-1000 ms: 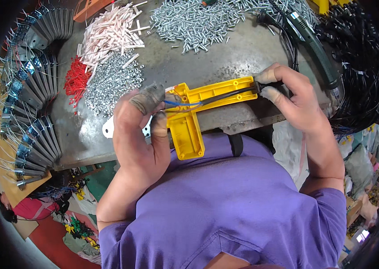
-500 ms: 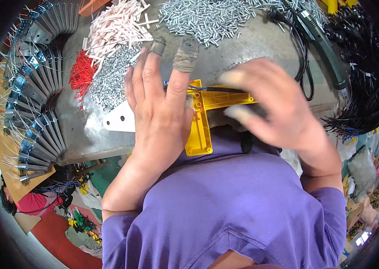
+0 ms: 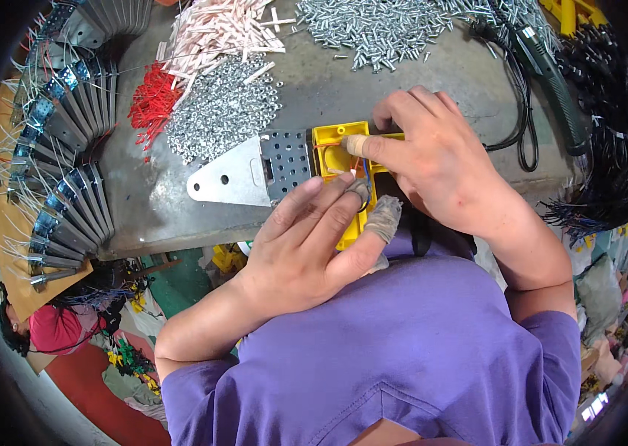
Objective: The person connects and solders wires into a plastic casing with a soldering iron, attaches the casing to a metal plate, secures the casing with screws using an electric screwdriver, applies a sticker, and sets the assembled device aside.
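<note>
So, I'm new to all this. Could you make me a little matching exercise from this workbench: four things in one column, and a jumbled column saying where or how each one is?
Things
1. Yellow housing
2. Red pieces
3. Black cables
4. Metal plate

Where or how
A. In a big bundle at the far right
B. Flat, narrowing toward the left
C. Partly covered by the left hand and the right hand
D. In a small heap, just left of the small silver parts

Right pairs: 1-C, 2-D, 3-A, 4-B
</note>
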`<state>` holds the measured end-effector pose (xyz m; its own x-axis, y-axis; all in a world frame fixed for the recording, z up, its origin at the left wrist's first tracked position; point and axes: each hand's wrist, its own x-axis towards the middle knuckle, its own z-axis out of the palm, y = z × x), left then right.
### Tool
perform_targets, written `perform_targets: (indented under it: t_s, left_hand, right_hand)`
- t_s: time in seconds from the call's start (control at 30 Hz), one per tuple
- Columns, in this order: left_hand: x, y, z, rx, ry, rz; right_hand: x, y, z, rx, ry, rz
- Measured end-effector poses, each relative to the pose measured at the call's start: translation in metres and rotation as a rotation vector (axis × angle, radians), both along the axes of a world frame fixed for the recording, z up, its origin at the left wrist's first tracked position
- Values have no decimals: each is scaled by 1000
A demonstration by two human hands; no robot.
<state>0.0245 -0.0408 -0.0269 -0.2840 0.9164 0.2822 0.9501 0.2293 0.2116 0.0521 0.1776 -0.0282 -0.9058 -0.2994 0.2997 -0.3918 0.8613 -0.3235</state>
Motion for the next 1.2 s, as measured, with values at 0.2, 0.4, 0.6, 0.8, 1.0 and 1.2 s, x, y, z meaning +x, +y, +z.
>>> perform_targets:
  t_s: [0.2,0.4,0.6,0.8,1.0,1.2]
  left_hand:
    - [1,-1,6,-67,-105,-10]
    - [8,1,5,-265,84,-8]
    - [4,11,9,-275,140,-45]
    - [0,11,10,-290,155,-13]
    - [3,15,11,-273,140,-38]
    - [4,11,8,-269,106,11]
  right_hand:
    - [-2,-7,4,-78,-1,-24]
    - [-1,-5,-3,-198,-241,15]
    - [-7,6,-4,-184,-235,69]
    - [-104,101,53,-332,5,-413]
    - [-202,232,19,98,-50,-726]
    - [-205,214,29,84,16,-666]
